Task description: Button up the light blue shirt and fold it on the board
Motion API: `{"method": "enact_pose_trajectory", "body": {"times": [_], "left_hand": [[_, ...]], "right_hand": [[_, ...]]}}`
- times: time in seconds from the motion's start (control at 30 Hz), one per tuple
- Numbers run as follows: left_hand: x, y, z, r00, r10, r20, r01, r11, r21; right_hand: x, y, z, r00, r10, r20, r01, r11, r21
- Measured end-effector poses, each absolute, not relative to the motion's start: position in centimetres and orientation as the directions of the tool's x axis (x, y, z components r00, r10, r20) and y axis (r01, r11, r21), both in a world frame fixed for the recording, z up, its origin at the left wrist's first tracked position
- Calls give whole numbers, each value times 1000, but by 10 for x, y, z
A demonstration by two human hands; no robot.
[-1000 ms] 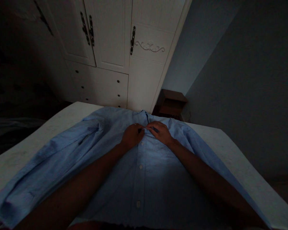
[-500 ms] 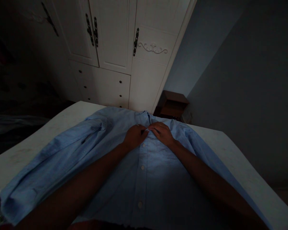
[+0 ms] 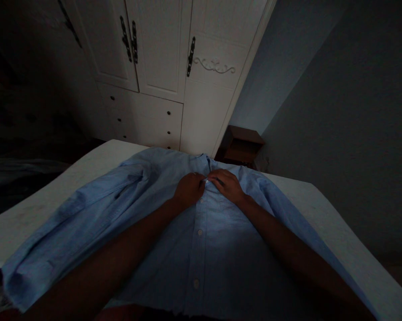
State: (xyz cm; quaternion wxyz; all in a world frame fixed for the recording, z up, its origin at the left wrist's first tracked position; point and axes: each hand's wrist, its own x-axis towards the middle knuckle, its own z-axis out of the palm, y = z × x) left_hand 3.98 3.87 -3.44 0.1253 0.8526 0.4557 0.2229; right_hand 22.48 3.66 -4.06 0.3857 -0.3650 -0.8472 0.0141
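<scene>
A light blue button-up shirt (image 3: pixel 201 249) lies spread front-up on a white table (image 3: pixel 338 232), collar away from me, sleeves out to both sides. My left hand (image 3: pixel 188 189) and my right hand (image 3: pixel 228 185) meet at the shirt's placket just below the collar. Both hands have their fingers curled and pinched on the cloth around the top button. White buttons run down the placket toward me. The room is dim.
A white wardrobe (image 3: pixel 161 67) with dark handles and small drawers stands behind the table. A brown wooden nightstand (image 3: pixel 241 145) sits in the corner to its right. A grey wall fills the right side. Dark bedding lies at the left.
Both hands have stayed pinched at the top of the placket, shifting very slightly toward the collar. The shirt has not moved otherwise.
</scene>
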Motion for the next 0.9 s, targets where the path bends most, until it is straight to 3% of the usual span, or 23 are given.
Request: {"method": "enact_pose_trajectory", "body": {"times": [0.13,0.2,0.3,0.37,0.6,0.9], "left_hand": [[39,38,-35,443,848,291,701,-530,477],[38,37,-35,414,851,323,678,-525,514],[37,36,-36,364,858,363,659,-513,551],[37,36,-36,343,862,373,657,-504,561],[37,33,-31,369,861,351,670,-508,541],[37,27,-26,487,810,326,671,-586,454]], "right_hand": [[224,33,-34,-274,687,673,595,671,-443],[224,31,-29,-163,785,597,563,571,-597],[223,31,-21,-118,963,244,400,271,-876],[221,30,-18,-145,989,39,273,78,-959],[211,26,-12,-108,969,-222,100,-212,-972],[207,26,-15,-62,971,-229,90,-223,-971]]}}
